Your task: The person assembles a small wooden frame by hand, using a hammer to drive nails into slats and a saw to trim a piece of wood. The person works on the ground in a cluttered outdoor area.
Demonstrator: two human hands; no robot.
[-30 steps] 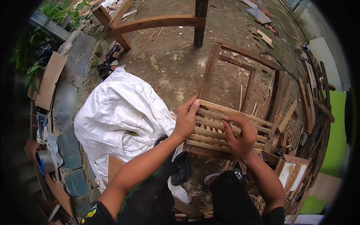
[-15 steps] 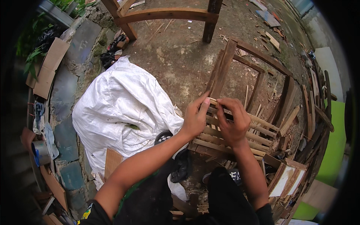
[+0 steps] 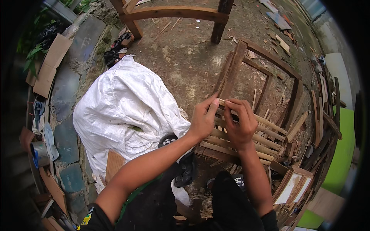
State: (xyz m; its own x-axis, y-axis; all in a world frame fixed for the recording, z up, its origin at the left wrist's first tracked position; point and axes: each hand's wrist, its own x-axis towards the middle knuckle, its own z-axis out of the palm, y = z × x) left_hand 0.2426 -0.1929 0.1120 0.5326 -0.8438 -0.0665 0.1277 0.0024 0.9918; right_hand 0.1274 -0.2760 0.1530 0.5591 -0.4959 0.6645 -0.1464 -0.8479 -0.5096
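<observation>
Head view, looking down: a seated person's left hand (image 3: 202,119) and right hand (image 3: 239,124) meet above a slatted bamboo panel (image 3: 246,140) lying on the dirt ground (image 3: 185,57) by their knees, likely kept close for fine work. Both forearms reach forward from the lower edge, wrists bent inward, fingertips pressed together pinching 1 thin pale strip (image 3: 222,102) at the panel's far edge. A white woven sack (image 3: 123,107) lies left, and a dark wooden frame (image 3: 266,73) lies beyond the panel.
</observation>
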